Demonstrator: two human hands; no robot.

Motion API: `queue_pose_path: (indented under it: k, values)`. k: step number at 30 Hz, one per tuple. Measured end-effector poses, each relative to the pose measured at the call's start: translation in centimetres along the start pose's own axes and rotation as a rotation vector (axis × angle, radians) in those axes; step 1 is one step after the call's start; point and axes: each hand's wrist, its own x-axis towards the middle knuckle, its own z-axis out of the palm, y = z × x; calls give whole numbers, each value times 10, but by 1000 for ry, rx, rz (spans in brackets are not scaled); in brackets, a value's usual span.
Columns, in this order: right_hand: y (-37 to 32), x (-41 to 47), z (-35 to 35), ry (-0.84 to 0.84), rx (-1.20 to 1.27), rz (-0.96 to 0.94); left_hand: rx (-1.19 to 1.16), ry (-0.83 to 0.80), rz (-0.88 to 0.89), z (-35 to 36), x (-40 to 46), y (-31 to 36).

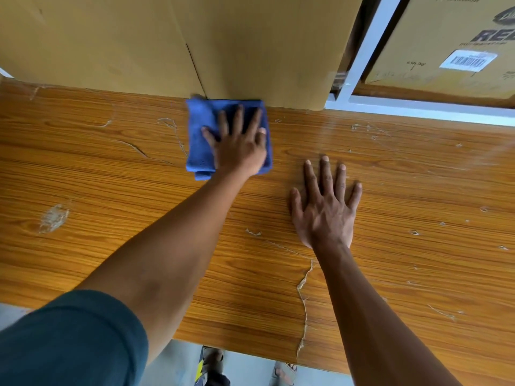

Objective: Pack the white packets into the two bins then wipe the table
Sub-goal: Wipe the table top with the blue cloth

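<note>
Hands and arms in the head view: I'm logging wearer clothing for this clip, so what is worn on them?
Both the left hand and the right hand are bare, with no gloves, rings or watch visible. The forearms are uncovered. A dark teal short sleeve covers the left upper arm.

The cloth (200, 140) was a deep royal blue, darker where it lay in shadow. The counter (111, 176) beneath it showed an orange-brown wood-grain pattern of fine lengthwise streaks, broken by pale whitish scratches and one scuffed grey patch left of the cloth. Behind the cloth stood a plain tan cardboard box (139, 37). Right of it ran a white frame (370, 45), then another tan box (418, 37) with black print and a white barcode label (468, 60). The sleeve (69, 338) was dark teal.
</note>
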Motion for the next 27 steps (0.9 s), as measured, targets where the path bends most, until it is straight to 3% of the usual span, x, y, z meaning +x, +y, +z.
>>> queue_pose_path:
  k: [3,5,7,10,13,15,20,27]
  values:
    - [0,1,-1,-4,-11,9,23,-21,269,11,-23,28]
    - [1,1,-1,-4,0,11,37,-25,338,8,-20,15]
    - [0,1,-1,2,8,6,44,11,246,-1,-4,-16]
    - [-1,1,0,-3,0,3,20,16,-38,-15,18,-67]
    - [1,2,0,-12,-9,13,3,-1,-138,-13,20,-62]
    - [1,1,0,-8,-7,12,4,-1,-89,-8,11,-34]
    - [-1,1,-1,-11,-23,13,18,-11,273,12,-29,17]
    - [-2,0,-5,-7,-11,8,30,38,231,22,-144,-25]
